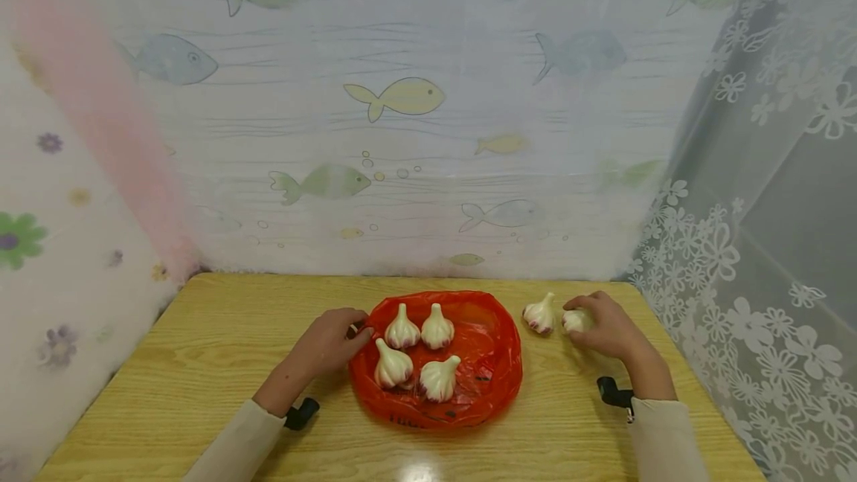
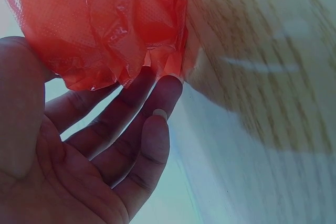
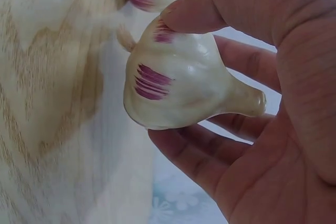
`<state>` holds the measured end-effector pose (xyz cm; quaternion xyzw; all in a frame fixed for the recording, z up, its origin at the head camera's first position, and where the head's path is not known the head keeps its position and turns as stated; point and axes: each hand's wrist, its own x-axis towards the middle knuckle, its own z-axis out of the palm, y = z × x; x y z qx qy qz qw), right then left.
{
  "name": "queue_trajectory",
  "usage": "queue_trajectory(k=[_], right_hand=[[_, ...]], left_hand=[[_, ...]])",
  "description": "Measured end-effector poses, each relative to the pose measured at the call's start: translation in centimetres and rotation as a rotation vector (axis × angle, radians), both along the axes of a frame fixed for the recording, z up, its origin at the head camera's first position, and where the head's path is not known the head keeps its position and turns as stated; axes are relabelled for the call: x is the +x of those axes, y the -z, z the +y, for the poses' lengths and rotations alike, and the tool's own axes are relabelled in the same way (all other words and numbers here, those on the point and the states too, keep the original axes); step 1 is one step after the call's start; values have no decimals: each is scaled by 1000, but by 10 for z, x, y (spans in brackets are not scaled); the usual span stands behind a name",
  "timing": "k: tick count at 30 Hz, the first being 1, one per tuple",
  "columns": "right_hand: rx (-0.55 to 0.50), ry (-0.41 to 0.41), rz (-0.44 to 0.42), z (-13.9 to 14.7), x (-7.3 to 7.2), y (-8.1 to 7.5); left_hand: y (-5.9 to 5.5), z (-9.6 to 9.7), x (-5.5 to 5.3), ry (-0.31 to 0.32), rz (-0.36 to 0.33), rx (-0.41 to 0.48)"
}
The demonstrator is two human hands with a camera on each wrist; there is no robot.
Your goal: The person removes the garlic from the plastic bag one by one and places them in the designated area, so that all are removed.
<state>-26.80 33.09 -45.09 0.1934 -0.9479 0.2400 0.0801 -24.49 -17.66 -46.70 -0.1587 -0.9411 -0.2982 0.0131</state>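
A red plastic bag (image 1: 492, 393) lies with its rim rolled down into a round bowl shape, and several garlic bulbs (image 1: 437, 327) stand in its left half. At the bag's left rim my left hand (image 1: 329, 339) holds the edge between thumb and fingers; the left wrist view shows the fingertips (image 2: 169, 85) against the crinkled red plastic. To the right of the bag, my right hand (image 1: 605, 326) grips a white garlic bulb (image 3: 178, 82) with purple streaks, thumb on one side and fingers on the other. Just left of that hand another garlic bulb (image 1: 539, 315) stands on the table.
The wooden table (image 1: 268, 300) has its back edge against a fish-patterned curtain (image 1: 408, 229). A flowered curtain (image 1: 74, 229) hangs on the left, a lacy one (image 1: 763, 318) on the right. Dark wrist mounts (image 1: 303, 413) sit beneath both wrists.
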Motion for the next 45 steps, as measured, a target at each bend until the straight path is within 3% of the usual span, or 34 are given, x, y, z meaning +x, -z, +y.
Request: queue_trajectory(k=[45], right_hand=[[4, 29, -71, -3, -2, 4]], left_hand=[[1, -1, -1, 15, 20, -15]])
